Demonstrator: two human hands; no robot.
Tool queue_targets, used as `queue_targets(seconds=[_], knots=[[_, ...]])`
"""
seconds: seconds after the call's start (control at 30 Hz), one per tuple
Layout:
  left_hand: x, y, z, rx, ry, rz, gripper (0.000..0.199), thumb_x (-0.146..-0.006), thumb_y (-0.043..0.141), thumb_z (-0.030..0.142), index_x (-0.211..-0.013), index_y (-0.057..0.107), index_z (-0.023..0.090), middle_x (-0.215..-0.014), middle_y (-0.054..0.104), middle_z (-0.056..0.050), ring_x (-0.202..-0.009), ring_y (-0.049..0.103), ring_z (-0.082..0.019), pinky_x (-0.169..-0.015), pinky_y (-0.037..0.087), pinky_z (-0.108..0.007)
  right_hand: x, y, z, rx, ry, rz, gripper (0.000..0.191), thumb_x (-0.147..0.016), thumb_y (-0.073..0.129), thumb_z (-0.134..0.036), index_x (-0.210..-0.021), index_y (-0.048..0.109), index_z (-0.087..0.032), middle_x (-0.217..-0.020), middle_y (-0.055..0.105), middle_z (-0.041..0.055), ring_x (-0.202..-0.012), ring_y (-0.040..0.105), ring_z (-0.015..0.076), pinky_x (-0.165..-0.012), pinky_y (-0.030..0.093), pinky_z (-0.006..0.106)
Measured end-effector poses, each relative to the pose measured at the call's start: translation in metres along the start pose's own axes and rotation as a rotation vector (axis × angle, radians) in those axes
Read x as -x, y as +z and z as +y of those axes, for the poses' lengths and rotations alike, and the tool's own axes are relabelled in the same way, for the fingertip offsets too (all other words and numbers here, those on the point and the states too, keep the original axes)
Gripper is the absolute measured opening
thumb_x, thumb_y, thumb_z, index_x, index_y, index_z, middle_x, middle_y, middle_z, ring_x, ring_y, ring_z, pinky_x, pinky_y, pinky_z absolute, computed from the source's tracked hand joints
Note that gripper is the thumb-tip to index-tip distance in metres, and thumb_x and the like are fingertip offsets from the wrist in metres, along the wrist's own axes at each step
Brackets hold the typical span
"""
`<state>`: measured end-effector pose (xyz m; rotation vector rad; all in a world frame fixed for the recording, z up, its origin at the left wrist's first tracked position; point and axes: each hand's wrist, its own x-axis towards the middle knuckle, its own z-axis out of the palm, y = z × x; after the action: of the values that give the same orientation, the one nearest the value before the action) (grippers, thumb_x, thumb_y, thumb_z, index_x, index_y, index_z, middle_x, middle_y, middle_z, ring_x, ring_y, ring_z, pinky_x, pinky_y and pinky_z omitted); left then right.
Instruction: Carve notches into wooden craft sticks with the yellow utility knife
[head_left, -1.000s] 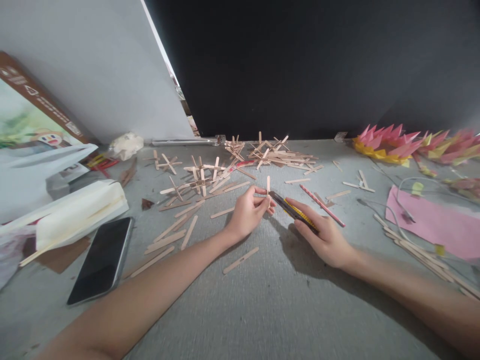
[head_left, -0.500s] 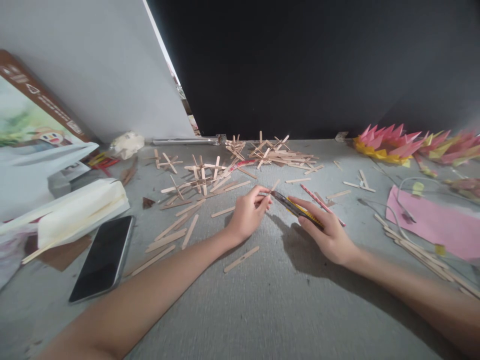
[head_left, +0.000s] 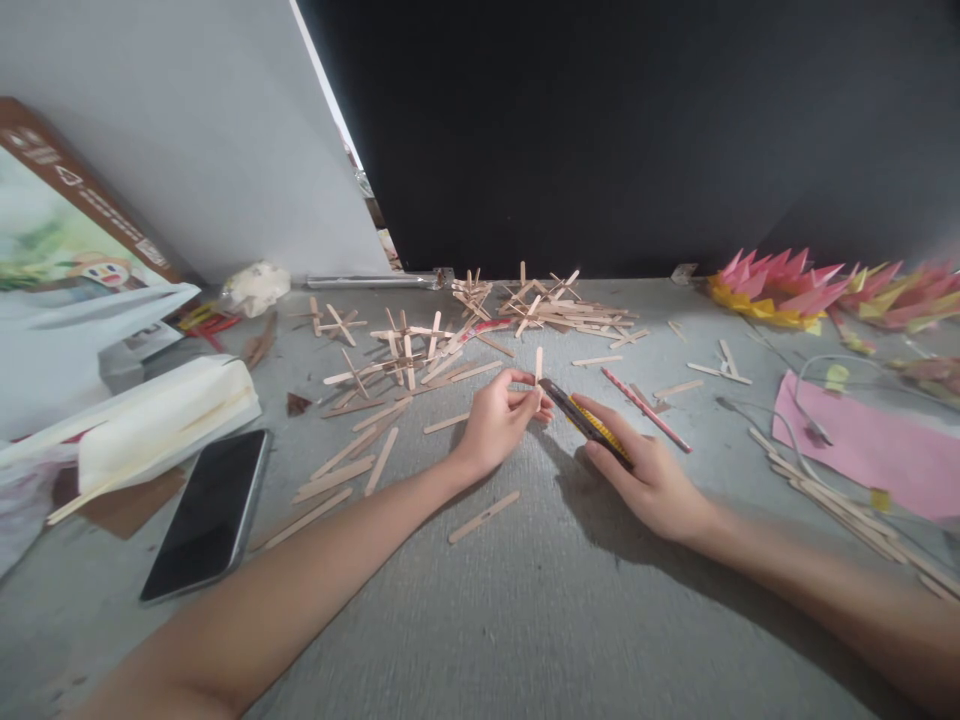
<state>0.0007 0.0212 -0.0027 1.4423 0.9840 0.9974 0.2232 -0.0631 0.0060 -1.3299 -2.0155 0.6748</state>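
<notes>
My left hand point(head_left: 502, 418) pinches a short wooden stick point(head_left: 539, 364) that stands nearly upright between thumb and fingers. Closed around a black and yellow utility knife point(head_left: 596, 428), my right hand point(head_left: 654, 475) holds its tip end close to the stick. Whether the blade touches the wood is too small to tell. A loose wooden stick with a notch or mark in its middle point(head_left: 484, 517) lies on the grey table in front of my left hand. Behind my hands is a pile of sticks point(head_left: 577, 314), some joined into crosses point(head_left: 407, 348).
A black phone point(head_left: 206, 515) and a white paper packet point(head_left: 169, 410) lie at the left. To the right are a red patterned pencil-like rod point(head_left: 645, 409), pink paper point(head_left: 862, 450), a cable and several sticks. Pink and yellow paper flowers point(head_left: 780, 290) sit at the back right.
The stick in my left hand has turned from slanting right to nearly upright. My right hand and the knife have shifted slightly left and down.
</notes>
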Motion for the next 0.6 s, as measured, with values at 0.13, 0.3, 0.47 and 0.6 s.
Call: queue_targets(seconds=[0.13, 0.3, 0.47, 0.6], knots=[[-0.0005, -0.0007, -0.0035, 0.021, 0.001, -0.003, 0.044, -0.096, 0.069, 0.058, -0.107, 0.052, 0.019, -0.090, 0.081, -0.011, -0.078, 0.081, -0.023, -0.078, 0.061, -0.035, 0.0007, -0.0001, -0.0003, 0.007, 0.003, 0.000, 0.054, -0.111, 0.044, -0.040, -0.163, 0.042, -0.024, -0.143, 0.071, 0.0091, -0.119, 0.075, 0.0234, -0.103, 0.058, 0.035], [0.0005, -0.0003, -0.0047, -0.038, 0.019, 0.024, 0.040, -0.097, 0.068, 0.056, -0.105, 0.054, 0.019, -0.087, 0.081, -0.009, -0.075, 0.079, -0.021, -0.077, 0.062, -0.034, -0.0001, -0.0024, -0.0015, -0.010, 0.039, -0.011, 0.053, -0.112, 0.044, -0.039, -0.162, 0.043, -0.023, -0.132, 0.076, 0.0078, -0.103, 0.077, 0.0202, -0.092, 0.059, 0.030], [-0.0002, -0.0006, -0.0087, -0.096, 0.078, 0.045, 0.028, -0.100, 0.066, 0.047, -0.102, 0.059, 0.020, -0.086, 0.079, -0.006, -0.074, 0.077, -0.018, -0.072, 0.061, -0.031, -0.0012, -0.0055, -0.0007, -0.011, 0.044, 0.006, 0.053, -0.111, 0.045, -0.041, -0.159, 0.048, -0.020, -0.106, 0.079, 0.0045, -0.078, 0.072, 0.0176, -0.076, 0.057, 0.027], [-0.0004, -0.0012, -0.0089, -0.131, 0.096, 0.050, 0.024, -0.101, 0.065, 0.043, -0.102, 0.061, 0.019, -0.085, 0.078, -0.005, -0.074, 0.076, -0.018, -0.071, 0.061, -0.030, -0.0016, -0.0063, 0.0002, -0.033, 0.050, 0.011, 0.051, -0.111, 0.045, -0.041, -0.158, 0.049, -0.021, -0.118, 0.079, 0.0059, -0.080, 0.072, 0.0170, -0.076, 0.057, 0.027]])
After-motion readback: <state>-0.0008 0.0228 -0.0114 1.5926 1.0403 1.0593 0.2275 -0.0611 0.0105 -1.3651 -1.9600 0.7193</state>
